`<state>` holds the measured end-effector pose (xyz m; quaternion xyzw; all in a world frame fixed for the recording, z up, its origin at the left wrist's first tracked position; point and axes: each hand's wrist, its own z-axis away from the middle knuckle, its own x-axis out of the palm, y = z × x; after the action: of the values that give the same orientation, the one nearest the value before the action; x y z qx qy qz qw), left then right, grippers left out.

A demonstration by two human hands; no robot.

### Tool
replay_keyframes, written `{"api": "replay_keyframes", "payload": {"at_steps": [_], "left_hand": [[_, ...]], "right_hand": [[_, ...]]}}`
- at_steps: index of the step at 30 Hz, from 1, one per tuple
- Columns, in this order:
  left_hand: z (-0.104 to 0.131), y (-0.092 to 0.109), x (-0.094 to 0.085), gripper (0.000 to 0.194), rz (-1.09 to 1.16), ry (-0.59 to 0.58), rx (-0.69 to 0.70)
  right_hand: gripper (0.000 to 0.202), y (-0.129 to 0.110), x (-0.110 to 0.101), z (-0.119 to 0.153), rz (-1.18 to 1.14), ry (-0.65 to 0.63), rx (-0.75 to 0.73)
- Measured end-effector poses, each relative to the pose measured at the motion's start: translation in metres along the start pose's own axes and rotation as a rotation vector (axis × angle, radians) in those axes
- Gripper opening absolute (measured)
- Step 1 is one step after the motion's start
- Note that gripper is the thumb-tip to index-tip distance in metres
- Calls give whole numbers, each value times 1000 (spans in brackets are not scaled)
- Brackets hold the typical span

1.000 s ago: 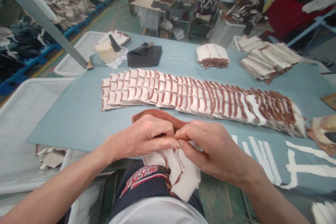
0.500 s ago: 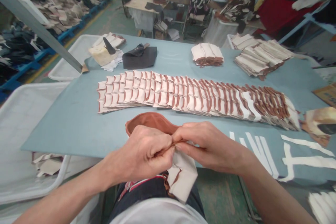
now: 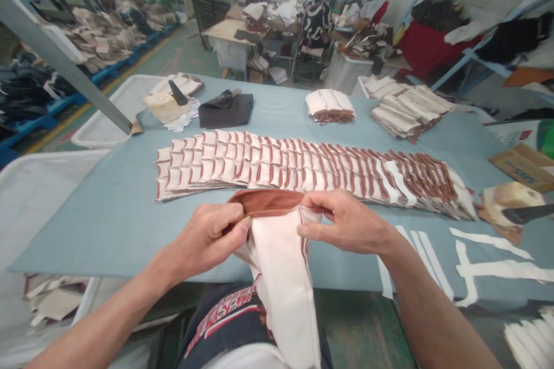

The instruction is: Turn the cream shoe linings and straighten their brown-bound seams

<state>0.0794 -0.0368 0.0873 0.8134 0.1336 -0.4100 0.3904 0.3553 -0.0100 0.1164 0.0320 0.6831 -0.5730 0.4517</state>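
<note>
- Head view, and here's the cloth piece point(image 3: 283, 259), brown inside, pale outside, hanging over the person's lap at the near edge of the bench point(image 3: 108, 213).
- Left hand point(image 3: 214, 233) at nine o'clock: grip closed on its upper edge!
- Right hand point(image 3: 350, 222) at two: thumb and fingers pinching the seam side.
- Twelve o'clock, a long overlapping row point(image 3: 259, 164) lies laid out; one o'clock, a small stack point(image 3: 330, 106).
- White strips point(image 3: 502, 268) at three.
- Progress? That row looks arranged; this piece, in hand, seems unfinished; how many remain, can't tell.
</note>
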Motion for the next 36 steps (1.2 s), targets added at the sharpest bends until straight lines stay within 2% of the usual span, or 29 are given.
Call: {"api": "replay_keyframes", "payload": {"at_steps": [3, 5, 9, 13, 17, 20, 23, 27, 32, 36], "left_hand": [[3, -15, 1, 34, -117, 95, 85], [3, -22, -2, 33, -124, 116, 80], [-1, -28, -12, 29, 116, 29, 13], [-11, -14, -15, 43, 352, -27, 7], [-22, 6, -13, 26, 493, -79, 56], [-26, 16, -16, 16, 565, -99, 36], [-29, 25, -22, 15, 590, -132, 18], [-33, 35, -25, 22, 626, -177, 8], [-33, 40, -21, 26, 684, -210, -96], [-26, 36, -16, 23, 810, -276, -258]], "right_hand": [[27, -11, 3, 2, -79, 14, -49], [26, -22, 4, 3, -66, 57, -95], [24, -40, 3, 2, -53, 113, -167], [23, -46, 5, 0, -76, 70, -197], [17, -51, 11, -2, 5, 62, -206], [16, -55, 15, 0, 56, 64, -205], [14, -57, 16, 3, 88, 66, -195], [10, -54, 14, 6, 68, 51, -175], [13, -44, 14, 4, -58, -11, -162], [12, -36, 19, 4, -185, -59, -171]]}}
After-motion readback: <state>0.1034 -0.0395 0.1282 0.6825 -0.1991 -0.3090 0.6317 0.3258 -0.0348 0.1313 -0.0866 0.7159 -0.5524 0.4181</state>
